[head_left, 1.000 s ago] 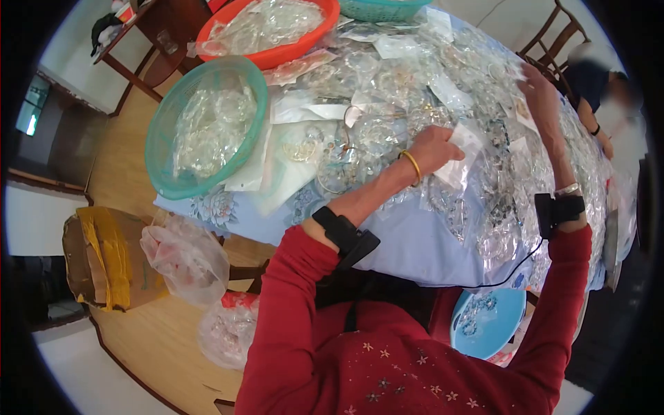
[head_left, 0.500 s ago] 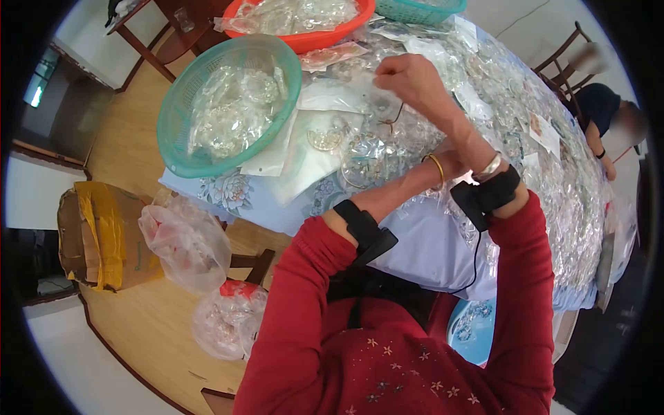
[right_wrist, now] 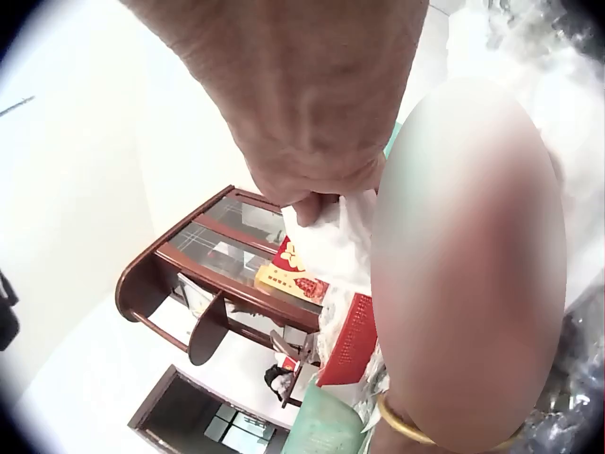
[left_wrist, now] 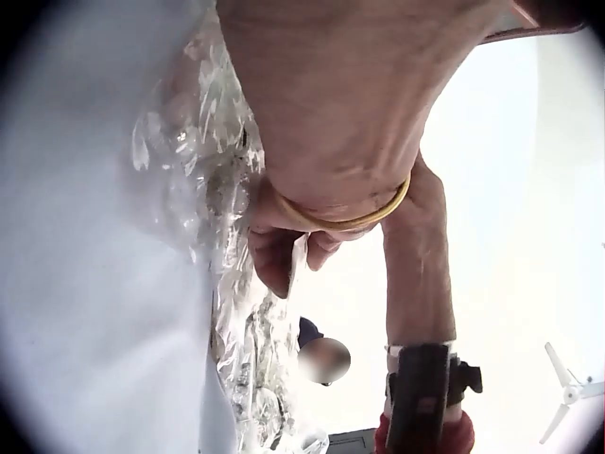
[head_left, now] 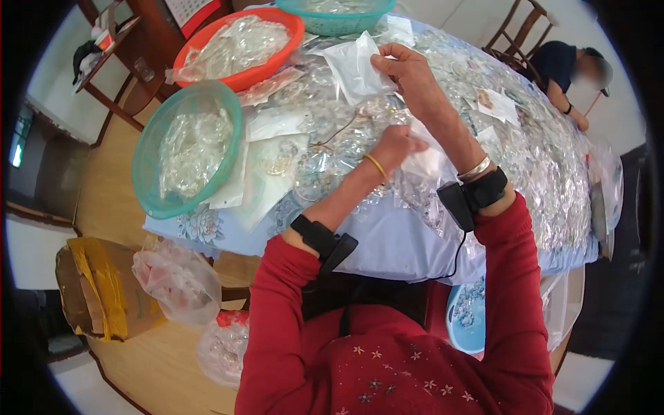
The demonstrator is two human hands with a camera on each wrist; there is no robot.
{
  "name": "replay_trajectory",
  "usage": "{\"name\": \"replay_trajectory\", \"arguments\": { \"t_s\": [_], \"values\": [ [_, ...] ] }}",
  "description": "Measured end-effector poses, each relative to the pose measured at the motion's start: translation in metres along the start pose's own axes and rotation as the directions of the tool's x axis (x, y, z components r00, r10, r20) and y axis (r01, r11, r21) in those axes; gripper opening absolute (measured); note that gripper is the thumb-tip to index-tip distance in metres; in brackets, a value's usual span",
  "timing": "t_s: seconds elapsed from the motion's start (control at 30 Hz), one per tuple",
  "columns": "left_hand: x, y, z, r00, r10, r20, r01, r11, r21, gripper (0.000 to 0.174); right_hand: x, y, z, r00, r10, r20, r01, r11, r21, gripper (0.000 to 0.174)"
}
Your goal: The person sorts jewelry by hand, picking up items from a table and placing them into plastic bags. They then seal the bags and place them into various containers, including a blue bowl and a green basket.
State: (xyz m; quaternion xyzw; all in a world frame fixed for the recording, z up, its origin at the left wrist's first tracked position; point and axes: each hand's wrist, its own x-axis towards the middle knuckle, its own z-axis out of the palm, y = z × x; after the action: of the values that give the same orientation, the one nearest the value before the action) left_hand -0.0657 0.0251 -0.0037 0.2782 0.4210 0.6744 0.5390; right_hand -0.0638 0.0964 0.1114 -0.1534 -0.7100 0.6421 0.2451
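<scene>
My right hand (head_left: 415,77) pinches a white plastic packet (head_left: 354,68) by its right edge, above the pile of clear bags. In the right wrist view the white packet (right_wrist: 331,236) hangs from the fingertips. Lower down, my left hand (head_left: 394,149) holds another white packet (head_left: 427,158), partly hidden behind the right forearm. The left wrist view shows the left hand's fingers (left_wrist: 274,265) with a thin pale edge between them, close beside the clear bags (left_wrist: 227,170). Around both hands lie many clear bags of jewellery (head_left: 470,166).
A green basket (head_left: 142,166), a red basin (head_left: 290,28) and a teal basket (head_left: 332,24) hold clear bags. A blue basin (head_left: 467,339) with beads sits below the table edge. Another person (head_left: 557,66) is at the far right. A cardboard box (head_left: 90,290) stands on the floor.
My right hand has gone from the far right of the pile across to the left, and now holds up a white packet. The left hand stays low with its packet.
</scene>
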Motion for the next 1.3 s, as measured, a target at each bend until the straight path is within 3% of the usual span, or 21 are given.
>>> {"name": "replay_trajectory", "arguments": {
  "t_s": [0.03,0.1,0.13,0.17,0.2,0.23,0.27,0.37,0.47,0.53,0.6,0.67,0.77,0.83,0.9,0.93,0.97,1.0,1.03,1.13,1.3],
  "values": [
    [-0.004,0.007,0.001,1.000,-0.008,0.016,0.008,1.000,0.008,0.016,-0.008,-0.002,-0.008,1.000,-0.004,-0.019,0.004,1.000,0.001,0.015],
    [-0.012,0.023,0.002,0.999,0.053,-0.010,-0.054,0.977,-0.206,0.020,-0.027,-0.007,-0.029,0.954,-0.248,-0.167,0.217,0.958,-0.187,0.015],
    [-0.019,0.034,0.004,0.999,0.044,0.003,-0.043,0.979,-0.199,0.020,-0.035,-0.008,-0.042,0.903,-0.369,-0.219,0.301,0.909,-0.290,0.016],
    [-0.026,0.046,0.006,0.996,0.038,-0.082,-0.054,0.979,-0.196,0.023,-0.044,-0.010,-0.061,0.900,-0.368,-0.235,0.296,0.910,-0.291,0.016],
    [-0.032,0.051,0.005,0.985,0.032,-0.169,-0.065,0.979,-0.192,0.025,-0.054,-0.012,-0.085,0.745,-0.659,-0.109,0.419,0.589,-0.691,0.016],
    [-0.036,0.052,0.002,0.986,0.021,-0.163,-0.051,0.981,-0.185,0.025,-0.064,-0.013,-0.098,0.565,-0.812,0.145,0.395,0.112,-0.912,0.017],
    [-0.040,0.053,-0.001,0.983,0.061,-0.173,-0.098,0.971,-0.216,0.025,-0.071,-0.010,-0.104,0.567,-0.814,0.130,0.385,0.122,-0.915,0.017],
    [-0.052,0.051,-0.001,0.972,0.132,-0.194,-0.182,0.946,-0.269,0.026,-0.101,0.005,-0.111,0.773,-0.614,-0.157,0.274,0.547,-0.791,0.018],
    [-0.064,0.045,0.002,0.959,0.165,-0.231,-0.212,0.957,-0.196,0.025,-0.127,0.019,-0.106,0.904,-0.287,-0.316,0.092,0.854,-0.513,0.020],
    [-0.067,0.041,0.011,0.959,0.168,-0.230,-0.205,0.968,-0.146,0.024,-0.139,0.025,-0.088,0.949,-0.053,-0.311,-0.029,0.967,-0.254,0.023],
    [-0.065,0.040,0.022,0.959,0.186,-0.213,-0.206,0.976,-0.075,0.024,-0.139,0.027,-0.055,0.963,0.040,-0.265,-0.071,0.992,-0.107,0.026],
    [-0.063,0.048,0.024,0.960,0.154,-0.236,-0.149,0.988,0.037,0.025,-0.139,0.045,-0.041,0.956,0.269,-0.114,-0.224,0.926,0.304,0.023],
    [-0.048,0.069,0.015,0.949,0.096,-0.301,-0.022,0.970,0.240,0.026,-0.125,0.069,-0.043,0.934,0.290,-0.207,-0.151,0.848,0.507,0.028],
    [-0.023,0.090,-0.008,0.877,0.246,-0.412,-0.044,0.896,0.441,0.031,-0.116,0.083,-0.044,0.919,0.310,-0.244,-0.106,0.790,0.604,0.030],
    [0.016,0.101,-0.060,0.746,0.597,-0.295,-0.085,0.525,0.847,0.029,-0.112,0.095,-0.045,0.911,0.322,-0.256,-0.097,0.773,0.627,0.029],
    [0.029,0.108,-0.077,0.744,0.602,-0.289,-0.085,0.515,0.853,0.029,-0.109,0.098,-0.046,0.907,0.327,-0.265,-0.090,0.766,0.637,0.028],
    [0.040,0.116,-0.089,0.690,0.710,-0.138,0.029,0.164,0.986,0.031,-0.109,0.096,-0.045,0.909,0.323,-0.264,-0.084,0.762,0.643,0.028],
    [0.051,0.121,-0.100,0.658,0.751,0.048,0.161,-0.203,0.966,0.032,-0.111,0.095,-0.043,0.908,0.307,-0.285,-0.074,0.787,0.613,0.028],
    [0.059,0.125,-0.107,0.662,0.747,0.056,0.155,-0.209,0.965,0.032,-0.114,0.092,-0.040,0.904,0.294,-0.309,-0.065,0.811,0.581,0.027],
    [0.084,0.122,-0.112,0.835,0.534,-0.131,0.229,-0.122,0.966,0.033,-0.115,0.087,-0.036,0.888,0.275,-0.369,-0.035,0.840,0.541,0.026],
    [0.106,0.130,-0.075,0.941,0.289,-0.177,0.233,-0.173,0.957,0.040,-0.117,0.090,-0.035,0.873,0.288,-0.393,-0.054,0.859,0.509,0.023]
  ]
}}
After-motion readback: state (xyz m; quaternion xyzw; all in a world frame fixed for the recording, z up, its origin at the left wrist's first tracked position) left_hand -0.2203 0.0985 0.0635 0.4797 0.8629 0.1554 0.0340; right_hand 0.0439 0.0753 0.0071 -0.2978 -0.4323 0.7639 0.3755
